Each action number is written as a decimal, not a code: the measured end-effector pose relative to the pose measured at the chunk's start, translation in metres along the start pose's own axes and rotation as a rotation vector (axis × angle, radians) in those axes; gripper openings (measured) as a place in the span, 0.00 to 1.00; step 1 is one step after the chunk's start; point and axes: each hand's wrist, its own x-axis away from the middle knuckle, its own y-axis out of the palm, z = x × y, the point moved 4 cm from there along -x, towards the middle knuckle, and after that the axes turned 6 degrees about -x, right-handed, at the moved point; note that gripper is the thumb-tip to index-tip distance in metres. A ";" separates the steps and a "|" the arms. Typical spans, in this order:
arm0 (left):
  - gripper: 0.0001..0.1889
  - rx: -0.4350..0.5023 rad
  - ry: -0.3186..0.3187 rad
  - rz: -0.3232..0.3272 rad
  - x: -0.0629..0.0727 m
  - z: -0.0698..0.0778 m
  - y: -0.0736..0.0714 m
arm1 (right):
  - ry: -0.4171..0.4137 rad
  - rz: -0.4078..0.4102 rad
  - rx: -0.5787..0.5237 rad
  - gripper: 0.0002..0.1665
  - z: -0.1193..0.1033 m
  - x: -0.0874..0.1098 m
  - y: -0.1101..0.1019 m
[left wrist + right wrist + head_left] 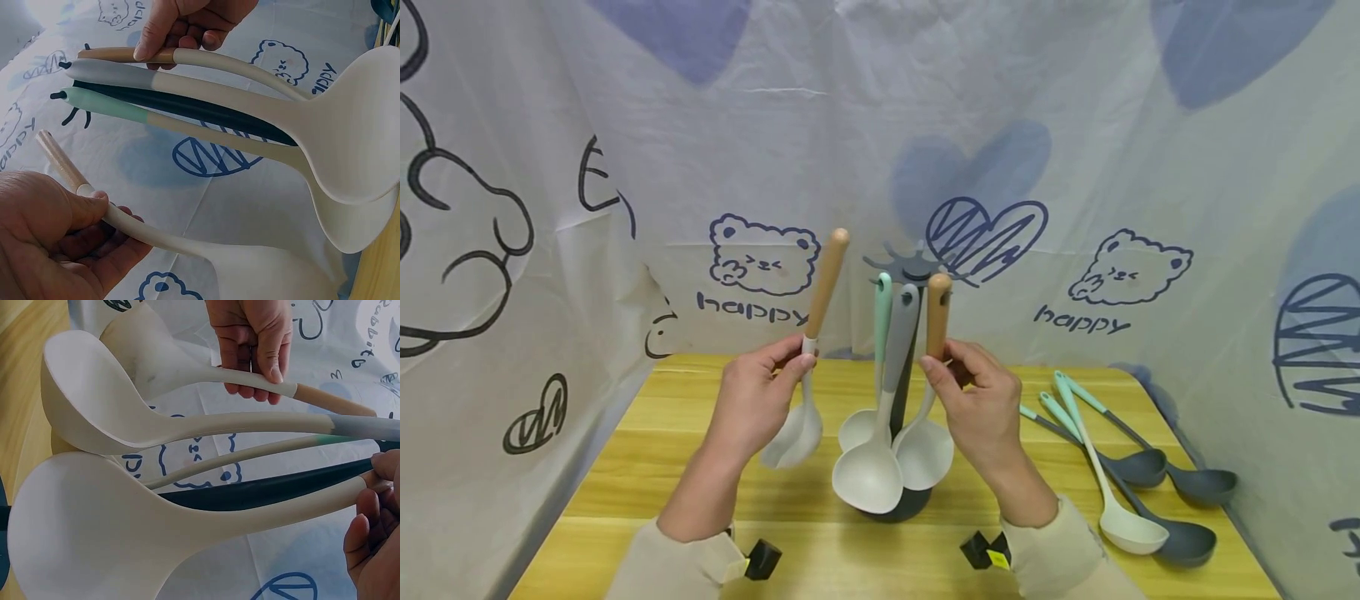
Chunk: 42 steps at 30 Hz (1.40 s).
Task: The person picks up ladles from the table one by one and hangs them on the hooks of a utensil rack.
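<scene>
My left hand (756, 400) pinches a white ladle (829, 283) with a wooden handle just below the wood, bowl downward, to the left of a dark grey utensil stand (917, 268). My right hand (985, 404) grips the lower handle of a second wooden-handled ladle (937, 312), which stands upright at the stand's right side. Between the hands hang a grey-handled white ladle (869, 479) in front and a mint-handled white ladle (882, 321) behind it. In the left wrist view, the tops of the grey handle (109, 72) and mint handle (106, 104) sit on hooks.
On the right of the wooden table (647, 467) lie several mint-handled ladles, one with a white bowl (1133, 531) and others with dark grey bowls (1187, 543). A printed cloth (850, 167) hangs behind the table and along its sides.
</scene>
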 end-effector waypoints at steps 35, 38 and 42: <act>0.18 0.075 0.030 -0.036 -0.012 -0.002 0.026 | -0.011 0.005 0.013 0.08 -0.002 -0.002 0.001; 0.18 0.084 0.021 -0.033 -0.012 -0.003 0.028 | -0.011 0.005 0.008 0.08 -0.002 -0.002 0.001; 0.18 0.083 0.022 -0.027 -0.013 -0.005 0.031 | -0.012 0.007 0.006 0.08 -0.001 -0.002 0.001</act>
